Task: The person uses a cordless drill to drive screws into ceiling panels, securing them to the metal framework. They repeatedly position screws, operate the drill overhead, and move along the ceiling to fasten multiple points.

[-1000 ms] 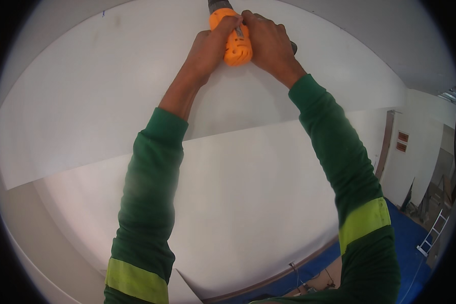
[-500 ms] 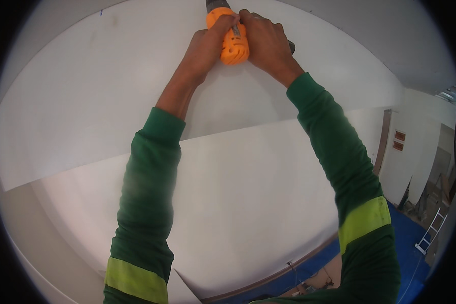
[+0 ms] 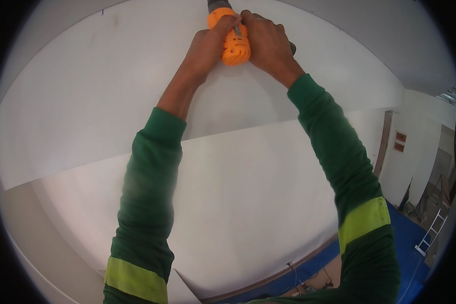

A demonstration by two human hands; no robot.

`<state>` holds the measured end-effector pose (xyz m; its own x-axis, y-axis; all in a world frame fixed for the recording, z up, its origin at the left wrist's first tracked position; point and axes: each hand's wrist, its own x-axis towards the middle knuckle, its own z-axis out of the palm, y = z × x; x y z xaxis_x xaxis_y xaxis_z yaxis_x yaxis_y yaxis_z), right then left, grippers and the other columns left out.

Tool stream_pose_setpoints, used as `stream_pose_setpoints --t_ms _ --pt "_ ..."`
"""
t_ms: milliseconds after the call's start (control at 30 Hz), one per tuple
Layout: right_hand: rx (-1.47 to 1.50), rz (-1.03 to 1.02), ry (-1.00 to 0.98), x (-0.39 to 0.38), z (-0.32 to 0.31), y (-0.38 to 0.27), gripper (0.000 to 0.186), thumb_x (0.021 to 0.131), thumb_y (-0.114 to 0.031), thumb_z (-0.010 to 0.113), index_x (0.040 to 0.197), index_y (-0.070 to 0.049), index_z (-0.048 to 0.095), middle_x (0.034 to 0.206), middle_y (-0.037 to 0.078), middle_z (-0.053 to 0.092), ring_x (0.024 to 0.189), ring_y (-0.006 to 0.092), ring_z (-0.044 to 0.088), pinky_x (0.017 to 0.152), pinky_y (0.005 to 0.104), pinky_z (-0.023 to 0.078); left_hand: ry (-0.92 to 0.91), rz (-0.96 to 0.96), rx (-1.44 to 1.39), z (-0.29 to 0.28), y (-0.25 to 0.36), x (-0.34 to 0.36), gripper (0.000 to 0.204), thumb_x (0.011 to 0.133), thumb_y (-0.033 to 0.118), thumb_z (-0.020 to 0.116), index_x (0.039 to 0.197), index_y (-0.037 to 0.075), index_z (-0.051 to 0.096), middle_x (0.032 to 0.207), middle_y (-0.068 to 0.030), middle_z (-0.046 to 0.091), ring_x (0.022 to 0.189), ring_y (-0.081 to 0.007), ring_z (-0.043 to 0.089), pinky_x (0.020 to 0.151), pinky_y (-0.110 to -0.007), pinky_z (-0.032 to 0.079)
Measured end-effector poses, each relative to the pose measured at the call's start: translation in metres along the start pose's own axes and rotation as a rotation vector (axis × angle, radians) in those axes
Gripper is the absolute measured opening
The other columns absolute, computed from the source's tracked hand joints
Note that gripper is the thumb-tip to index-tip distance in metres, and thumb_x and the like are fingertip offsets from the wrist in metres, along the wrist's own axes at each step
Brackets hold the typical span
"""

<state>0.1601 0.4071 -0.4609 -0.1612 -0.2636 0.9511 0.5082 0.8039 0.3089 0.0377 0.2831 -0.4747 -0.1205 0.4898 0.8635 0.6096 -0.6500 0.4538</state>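
Note:
Both my arms reach up to an orange power drill (image 3: 235,48) with a dark front end, which is cut off by the top edge of the view. My left hand (image 3: 205,48) is closed on the drill's left side, its thumb along the top of the body. On the other side my right hand (image 3: 269,43) grips the drill, and a dark end of it shows past the fingers. The drill is held up near a white panel (image 3: 101,101) high on the wall. Its tip and any contact with a surface are out of sight.
Below the panel's lower edge lies a recessed white wall (image 3: 258,192). Blue covering (image 3: 403,238) spreads over the floor at right, with a white ladder (image 3: 431,233) on it. Tools and cables (image 3: 309,286) lie low in the middle. A grey ceiling (image 3: 390,35) curves overhead.
Almost nothing differs. The whole view has shifted by a few pixels, and both hands stay on the drill in the same grip.

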Motion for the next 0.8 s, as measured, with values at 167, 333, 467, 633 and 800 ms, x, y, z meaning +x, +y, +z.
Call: stream_pose_setpoints --t_ms 167,333,467,633,800 --pt "0.006 0.012 -0.009 0.001 -0.003 -0.003 0.034 0.091 -0.022 0.081 0.108 -0.005 0.057 0.099 0.013 0.074 0.092 0.0383 0.075 0.073 0.0518 0.057 0.004 -0.004 0.024 -0.003 -0.003 0.004 0.073 0.094 0.070 0.063 0.122 0.002 0.066 0.102 -0.0075 0.065 0.093 -0.0171 0.061 0.086 -0.034 0.047" --pt "-0.029 0.006 -0.026 0.004 -0.002 -0.003 0.036 0.091 -0.023 0.081 0.111 -0.004 0.057 0.102 0.013 0.074 0.094 0.0379 0.076 0.075 0.0525 0.057 -0.004 0.009 -0.031 -0.001 -0.007 0.006 0.074 0.094 0.070 0.062 0.124 0.002 0.066 0.103 -0.0076 0.064 0.095 -0.0170 0.059 0.087 -0.033 0.045" --pt "-0.055 0.041 -0.060 0.000 0.001 -0.002 0.038 0.092 -0.023 0.081 0.116 -0.005 0.058 0.105 0.012 0.075 0.097 0.0372 0.076 0.078 0.0529 0.057 -0.029 -0.017 -0.037 0.000 -0.009 0.006 0.084 0.093 0.069 0.064 0.130 -0.007 0.065 0.119 -0.0170 0.066 0.115 -0.0257 0.061 0.104 -0.038 0.046" --pt "-0.084 0.013 -0.005 0.000 0.008 0.006 0.040 0.092 -0.028 0.082 0.118 -0.005 0.063 0.097 0.010 0.074 0.090 0.0316 0.078 0.081 0.0541 0.054 -0.027 -0.074 0.010 0.002 -0.012 0.015 0.084 0.093 0.069 0.062 0.129 -0.008 0.065 0.118 -0.0171 0.067 0.114 -0.0258 0.062 0.103 -0.039 0.046" --pt "-0.080 0.058 -0.056 0.001 0.010 0.007 0.039 0.092 -0.023 0.081 0.118 -0.005 0.058 0.103 0.011 0.074 0.097 0.0358 0.076 0.079 0.0533 0.056 0.001 -0.050 0.002 0.004 -0.012 0.018 0.083 0.093 0.067 0.063 0.126 -0.009 0.066 0.114 -0.0171 0.068 0.109 -0.0250 0.064 0.096 -0.037 0.049"
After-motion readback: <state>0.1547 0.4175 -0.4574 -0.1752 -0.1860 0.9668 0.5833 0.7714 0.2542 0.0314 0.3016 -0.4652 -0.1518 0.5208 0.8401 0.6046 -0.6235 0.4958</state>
